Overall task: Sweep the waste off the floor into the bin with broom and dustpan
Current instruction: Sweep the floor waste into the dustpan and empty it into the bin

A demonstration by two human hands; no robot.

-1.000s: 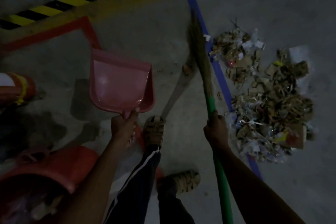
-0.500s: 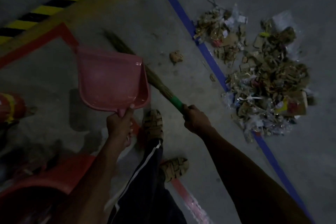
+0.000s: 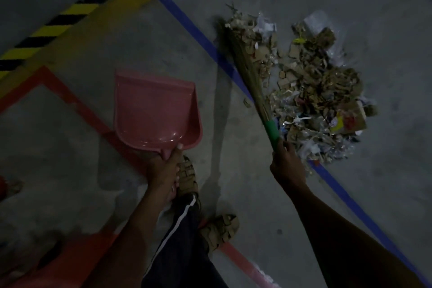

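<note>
Dim light throughout, colours muted. Heap of torn brown cardboard scraps, white paper shreds and bits of clear plastic wrap (image 3: 313, 91) spread over grey concrete floor (image 3: 131, 49), right of a blue painted floor line (image 3: 205, 42) and partly over it lower down. One larger cardboard piece with a yellow and red label at the heap's right edge. A single small scrap lying apart, just left of the blue line.

Straw-bristled broom with green handle (image 3: 247, 72) slanted along the heap's left edge, bristle tip blurred and up against the topmost scraps. Right hand (image 3: 286, 166) clenched round the green handle just below the bristles.

Pink plastic dustpan (image 3: 155, 114), shallow and seemingly empty, held well left of the heap, open mouth pointing away from the person. Left hand (image 3: 163, 166) gripping its short handle, thumb laid on the rear rim.

Red plastic bin (image 3: 77, 255) at lower left, only part of the rim visible. Tan strapped sandals (image 3: 219, 229) and dark trousers with a white stripe between the two arms. Red floor line and yellow-black hazard stripe (image 3: 77, 9) upper left.
</note>
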